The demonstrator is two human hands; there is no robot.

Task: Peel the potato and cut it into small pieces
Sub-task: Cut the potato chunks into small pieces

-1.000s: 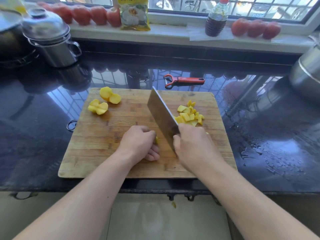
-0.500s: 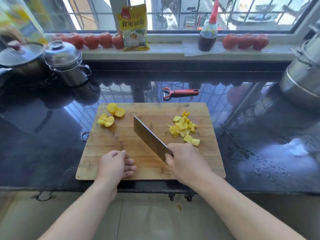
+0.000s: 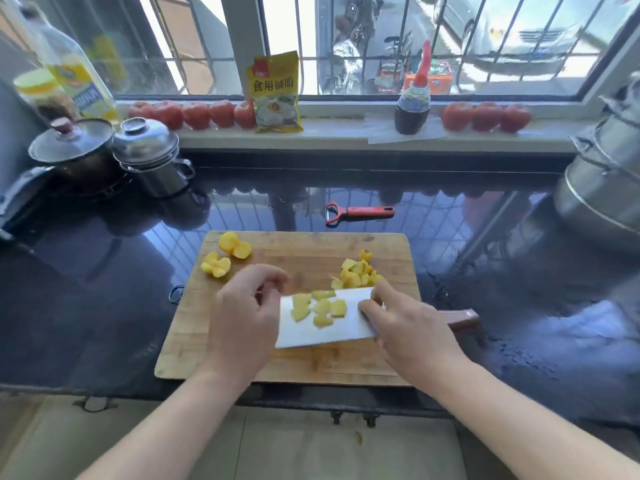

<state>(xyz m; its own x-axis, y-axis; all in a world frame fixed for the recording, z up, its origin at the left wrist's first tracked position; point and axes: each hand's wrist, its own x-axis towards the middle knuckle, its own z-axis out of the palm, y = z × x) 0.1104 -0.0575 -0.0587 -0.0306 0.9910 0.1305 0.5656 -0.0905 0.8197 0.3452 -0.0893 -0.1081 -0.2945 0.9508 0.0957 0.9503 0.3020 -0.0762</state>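
Fingers (image 3: 369,308) gripping cleaver (image 3: 325,323), potato pieces (image 3: 318,308) atop, wooden board (image 3: 221,351) (glossy black counter (image 3: 86,306))

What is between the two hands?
In the head view, the flat cleaver blade carrying small potato pieces lies between the left hand and right hand.

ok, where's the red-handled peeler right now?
In the head view, the red-handled peeler lies on the black glossy countertop, just beyond the far edge of the wooden cutting board, slightly right of centre.

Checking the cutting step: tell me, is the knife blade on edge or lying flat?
Flat: the knife shows its broad side up, potato pieces resting on it.
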